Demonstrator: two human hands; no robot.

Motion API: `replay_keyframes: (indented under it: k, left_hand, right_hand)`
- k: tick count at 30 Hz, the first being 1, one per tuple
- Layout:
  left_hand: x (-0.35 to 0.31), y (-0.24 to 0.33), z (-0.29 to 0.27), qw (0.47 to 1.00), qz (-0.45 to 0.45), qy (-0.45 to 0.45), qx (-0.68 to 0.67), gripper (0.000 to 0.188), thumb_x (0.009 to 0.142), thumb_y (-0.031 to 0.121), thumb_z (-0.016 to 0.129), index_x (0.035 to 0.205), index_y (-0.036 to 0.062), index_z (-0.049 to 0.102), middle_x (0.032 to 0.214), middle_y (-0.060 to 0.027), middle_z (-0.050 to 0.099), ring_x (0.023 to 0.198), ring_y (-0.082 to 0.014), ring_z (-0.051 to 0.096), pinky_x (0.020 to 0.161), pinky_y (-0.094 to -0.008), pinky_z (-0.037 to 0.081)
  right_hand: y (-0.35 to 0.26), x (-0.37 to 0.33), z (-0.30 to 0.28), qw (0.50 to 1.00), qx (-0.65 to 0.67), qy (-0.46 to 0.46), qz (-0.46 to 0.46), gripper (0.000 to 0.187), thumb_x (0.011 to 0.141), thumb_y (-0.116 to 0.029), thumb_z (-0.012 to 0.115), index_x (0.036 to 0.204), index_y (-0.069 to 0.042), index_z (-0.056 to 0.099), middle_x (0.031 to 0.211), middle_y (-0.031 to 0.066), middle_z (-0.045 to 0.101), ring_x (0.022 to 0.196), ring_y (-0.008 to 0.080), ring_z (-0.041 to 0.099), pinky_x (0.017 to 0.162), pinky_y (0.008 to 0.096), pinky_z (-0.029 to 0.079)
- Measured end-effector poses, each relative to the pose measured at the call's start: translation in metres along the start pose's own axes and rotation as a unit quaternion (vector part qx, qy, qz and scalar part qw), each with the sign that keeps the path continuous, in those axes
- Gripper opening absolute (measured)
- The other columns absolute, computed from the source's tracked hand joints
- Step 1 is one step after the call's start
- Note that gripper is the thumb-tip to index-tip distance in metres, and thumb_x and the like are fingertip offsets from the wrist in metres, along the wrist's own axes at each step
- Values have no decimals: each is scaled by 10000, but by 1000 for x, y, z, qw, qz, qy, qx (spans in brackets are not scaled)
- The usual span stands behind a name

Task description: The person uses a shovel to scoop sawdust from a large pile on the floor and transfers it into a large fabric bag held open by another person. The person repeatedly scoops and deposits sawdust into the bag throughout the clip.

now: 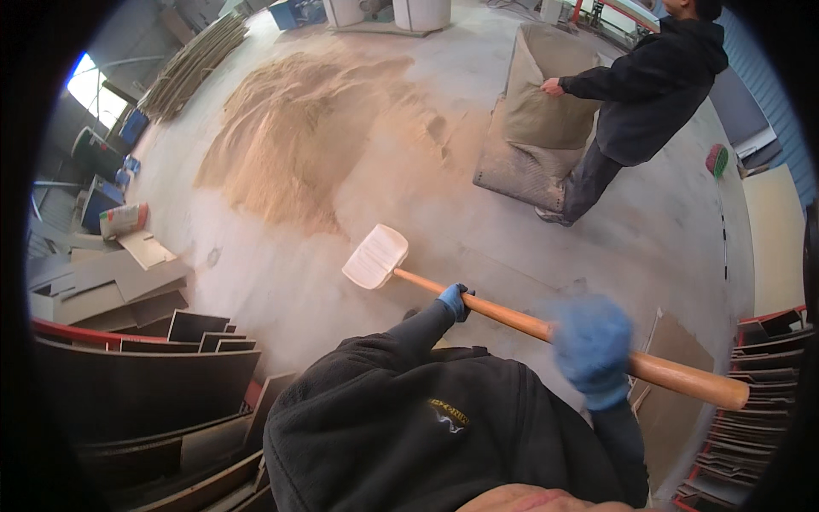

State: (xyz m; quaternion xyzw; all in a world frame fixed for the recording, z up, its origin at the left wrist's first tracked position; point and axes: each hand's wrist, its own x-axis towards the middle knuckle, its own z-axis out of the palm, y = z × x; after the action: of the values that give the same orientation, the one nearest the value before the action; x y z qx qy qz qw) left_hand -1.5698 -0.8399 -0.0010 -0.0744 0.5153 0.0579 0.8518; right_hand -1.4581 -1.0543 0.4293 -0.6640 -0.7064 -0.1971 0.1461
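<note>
A shovel (512,317) with a long wooden handle and a pale, flat blade runs across in front of my body. My left hand (456,302), in a blue glove, is wrapped round the handle nearer the blade. Further up toward the thick end, my blue-gloved right hand (593,346) grips the same handle; it is somewhat blurred. The blade points away to the left, just short of a big heap of sawdust-like tan material (299,128) on the floor. Beyond the shovel, a co-worker (657,85) in dark clothes holds the edge of a large beige sack (550,107).
The sack stands on a flat worn board (520,179). Stacked dark panels (145,384) rise at my near left, and racked sheets (759,410) at my near right. Loose flat boards (119,282) lie at the left. Large white bags (422,13) stand at the back.
</note>
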Motion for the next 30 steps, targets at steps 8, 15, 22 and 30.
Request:
replay_keyframes:
  k: [8,15,22,30]
  left_hand:
    - [-32,1,7,999,-16,24,-25,246,849,222,586,1042,70,597,1020,-51,674,975,-231,635,929,-334,512]
    - [-32,3,1,998,-48,20,-30,263,857,230,600,1053,54,594,1020,-82,677,972,-234,649,924,-340,527]
    - [-40,-18,-9,999,-15,-8,-29,296,869,241,627,1086,42,591,1038,-87,674,974,-244,646,936,-350,524]
    - [-51,-96,10,995,27,-54,-78,297,867,302,646,1030,62,585,972,-100,681,907,-260,661,855,-370,568]
  right_hand:
    - [18,-105,-165,763,-460,384,244,297,905,-217,665,1122,-17,630,1064,138,688,835,235,684,754,329,560]
    - [63,-105,-169,889,-140,321,294,578,1007,-425,386,1474,-92,317,1530,124,302,1383,302,358,1157,438,282]
    - [76,-97,-158,745,534,371,146,590,977,-312,398,1490,-48,274,1532,323,178,1387,434,319,1140,497,297]
    - [84,-164,-131,790,473,339,193,451,928,-225,417,1335,-46,495,1240,297,583,1037,339,645,906,440,532]
